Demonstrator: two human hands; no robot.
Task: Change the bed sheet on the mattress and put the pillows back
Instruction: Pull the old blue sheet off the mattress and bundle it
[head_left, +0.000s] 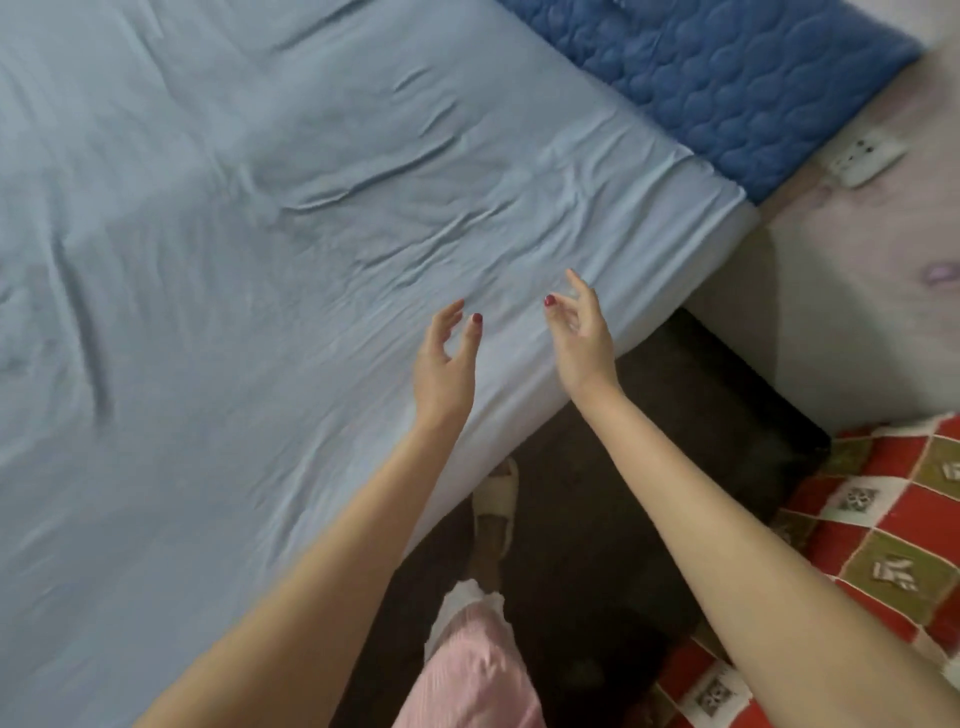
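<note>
A light blue bed sheet (234, 234) covers the mattress and fills most of the view, with creases near its right edge. At the head end a dark blue quilted pad (727, 88) shows beyond the sheet. My left hand (447, 364) hovers over the sheet's near edge, fingers loosely spread, holding nothing. Just to its right, my right hand (582, 338) is also above the edge, fingers relaxed and empty. No pillow is in view.
A dark floor strip (597, 493) runs between the bed and a red, green and white patterned blanket (883, 545) at the lower right. My slippered foot (493, 504) stands by the bed. A white wall socket (862, 156) sits on the pale wall at the upper right.
</note>
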